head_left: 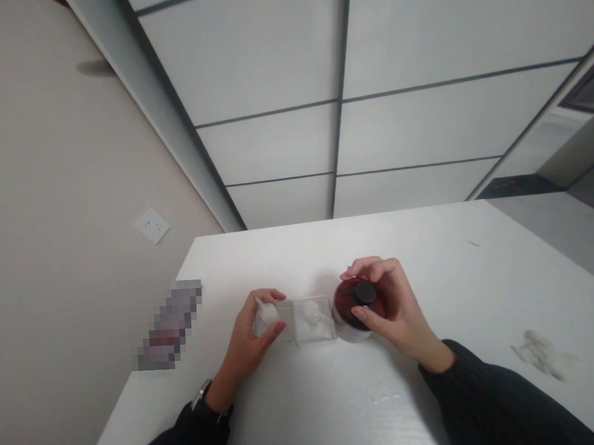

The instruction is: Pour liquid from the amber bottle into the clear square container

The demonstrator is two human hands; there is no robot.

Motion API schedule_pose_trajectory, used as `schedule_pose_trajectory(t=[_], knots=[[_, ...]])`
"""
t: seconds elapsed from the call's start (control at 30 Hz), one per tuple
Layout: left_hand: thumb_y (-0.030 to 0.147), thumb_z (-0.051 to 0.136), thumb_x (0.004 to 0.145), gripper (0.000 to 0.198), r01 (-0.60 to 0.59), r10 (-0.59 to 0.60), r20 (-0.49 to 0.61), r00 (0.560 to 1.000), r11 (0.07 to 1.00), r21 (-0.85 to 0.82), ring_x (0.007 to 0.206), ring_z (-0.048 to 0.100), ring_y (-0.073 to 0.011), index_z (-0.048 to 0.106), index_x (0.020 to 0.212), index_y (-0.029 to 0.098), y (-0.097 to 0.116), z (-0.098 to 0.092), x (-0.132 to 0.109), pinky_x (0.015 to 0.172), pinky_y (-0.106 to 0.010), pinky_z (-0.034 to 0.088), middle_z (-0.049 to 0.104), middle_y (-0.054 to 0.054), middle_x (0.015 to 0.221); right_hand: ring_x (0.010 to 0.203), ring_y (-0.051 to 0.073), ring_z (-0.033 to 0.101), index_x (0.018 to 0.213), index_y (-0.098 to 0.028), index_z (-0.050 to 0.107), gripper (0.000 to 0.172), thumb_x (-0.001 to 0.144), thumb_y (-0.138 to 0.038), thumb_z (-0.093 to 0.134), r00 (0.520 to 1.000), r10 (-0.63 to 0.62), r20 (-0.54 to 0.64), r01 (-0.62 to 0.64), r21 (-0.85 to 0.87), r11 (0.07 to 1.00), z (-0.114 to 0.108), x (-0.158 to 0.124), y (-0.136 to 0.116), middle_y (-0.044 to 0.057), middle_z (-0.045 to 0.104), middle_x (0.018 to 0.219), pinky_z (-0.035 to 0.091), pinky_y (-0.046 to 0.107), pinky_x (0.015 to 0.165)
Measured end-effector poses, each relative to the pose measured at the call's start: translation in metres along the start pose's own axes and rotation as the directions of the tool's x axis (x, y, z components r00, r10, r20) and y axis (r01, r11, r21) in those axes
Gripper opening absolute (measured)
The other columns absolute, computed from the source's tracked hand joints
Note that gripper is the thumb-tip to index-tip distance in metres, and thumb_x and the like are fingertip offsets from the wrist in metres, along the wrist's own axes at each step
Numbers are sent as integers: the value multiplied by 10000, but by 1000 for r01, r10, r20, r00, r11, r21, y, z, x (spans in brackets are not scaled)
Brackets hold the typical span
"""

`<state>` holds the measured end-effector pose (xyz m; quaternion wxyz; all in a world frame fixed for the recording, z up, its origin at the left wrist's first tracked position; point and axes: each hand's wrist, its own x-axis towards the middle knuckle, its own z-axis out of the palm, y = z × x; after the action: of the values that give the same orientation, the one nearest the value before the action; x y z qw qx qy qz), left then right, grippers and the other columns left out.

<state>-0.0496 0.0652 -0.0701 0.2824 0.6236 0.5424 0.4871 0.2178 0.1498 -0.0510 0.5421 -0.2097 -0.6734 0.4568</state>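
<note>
- L hand (253, 328) curls round the L end of a clear tray (288, 316); thumb on the near side, fingers on the far side, so it's gripping that end w/ a gap btwn thumb & fingers
- R hand (394, 310) wraps round the R & far sides of a lidded pot (353, 334); thumb lies on the near part of the lid (348, 306), fingers bend over the far edge; a firm-looking hold, pressure can't be told
- Pot sits just R of the tray, touching or nearly so, can't tell which; both are btwn the two hands, on the white table (297, 408)
- Tray: see-thru, prob. plastic; boxy, w/ a L & a R compartment side by side; thin straight rims
- L compartment: white scoop (268, 314) w/ round bowl & short handle angled up to the far L, btwn L thumb & fingers; can't tell if the hand touches it
- R compartment: a white round piece (311, 312); pale on pale, exact shape unclear
- Pot: lid is round, dark red, glossy; black knob (365, 292) on top, squat & smooth; body below is pale, rounded
- Sleeves: both dark, the R one (490, 398) looks knitted; shiny metallic band (201, 392) at L wrist
- Table: smooth, faint grain near the front; blurry whitish crumpled bit (543, 356) well R of the R hand; pixelated item (168, 329) at the L edge
- Behind: pale flat panels (396, 124) w/ dark strips; white wall socket (152, 226) on the L wall
</note>
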Motion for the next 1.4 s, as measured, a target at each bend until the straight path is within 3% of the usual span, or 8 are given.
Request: schedule_pose_trajectory(t=[0.17, 0.27, 0.4, 0.57, 0.7, 0.8, 1.03, 1.4], knots=[[552, 692, 961, 343, 10, -10, -1, 1000, 1000, 4, 1099, 653, -255, 553, 1006, 242, 0, 0, -1, 970, -395, 491, 690, -69, 1117, 1078, 223, 683, 1075, -285, 609, 175, 972, -351, 734, 997, 13, 71, -9, -65, 998, -2, 2, -2, 63, 709, 1136, 566, 392, 930], [548, 692, 962, 345, 19, -19, -3, 1000, 1000, 3, 1098, 655, -254, 536, 1013, 244, 0, 0, -1, 972, -401, 492, 689, -69, 1121, 1065, 198, 691, 1007, -298, 518, 282, 934, -325, 789, 999, 45, 8, -46, 61, 997, -2, 2, -1, 27, 724, 1122, 571, 359, 915], [523, 678, 979, 327, 33, -33, -6, 999, 999, -1, 1116, 656, -250, 502, 1021, 249, 1, 1, -2, 980, -410, 495, 689, -73, 1140, 1107, 196, 688, 1153, -296, 591, 314, 927, -357, 801, 994, 82, 68, -84, 25, 996, -2, 1, -1, 55, 719, 1184, 560, 349, 957], [504, 659, 994, 320, 29, -29, -11, 1000, 1000, -8, 1121, 659, -241, 471, 1049, 252, 0, 2, -3, 1011, -432, 490, 685, -78, 1152, 1093, 165, 682, 1102, -324, 526, 384, 887, -333, 845, 998, 54, 32, -58, 114, 992, -3, 3, -1, 10, 701, 1194, 561, 315, 943], [502, 666, 986, 338, 11, -11, -5, 1000, 1000, -27, 1126, 663, -240, 441, 1051, 258, -2, 2, -2, 1011, -437, 495, 688, -71, 1151, 1129, 209, 671, 1129, -289, 596, 327, 910, -399, 812, 993, 53, 101, -53, -6, 999, -3, 4, -1, 63, 692, 1197, 556, 374, 979], [489, 732, 941, 390, 9, -9, 3, 1000, 999, -39, 1125, 662, -244, 430, 1036, 262, -3, 2, -2, 1003, -430, 495, 688, -65, 1157, 1074, 201, 685, 1005, -292, 515, 364, 879, -385, 843, 999, 38, 38, -39, 49, 998, -2, 5, 0, 36, 692, 1140, 576, 364, 927], [465, 628, 1005, 283, 8, -6, 40, 999, 999, -51, 1166, 629, -250, 447, 1063, 256, -1, 0, -3, 1032, -442, 475, 656, -83, 1201, 1083, 215, 698, 1208, -290, 640, 401, 887, -440, 827, 994, 63, 84, -60, -38, 997, -6, 5, -2, 60, 703, 1148, 579, 361, 950], [502, 594, 1020, 299, 30, -22, 86, 996, 996, -87, 1259, 556, -276, 470, 1129, 252, -2, -1, -5, 1118, -483, 422, 582, -102, 1278, 1062, 233, 697, 1161, -280, 666, 354, 887, -441, 822, 996, 44, 82, -37, -78, 996, -7, 7, -5, 65, 711, 1121, 587, 379, 922]])
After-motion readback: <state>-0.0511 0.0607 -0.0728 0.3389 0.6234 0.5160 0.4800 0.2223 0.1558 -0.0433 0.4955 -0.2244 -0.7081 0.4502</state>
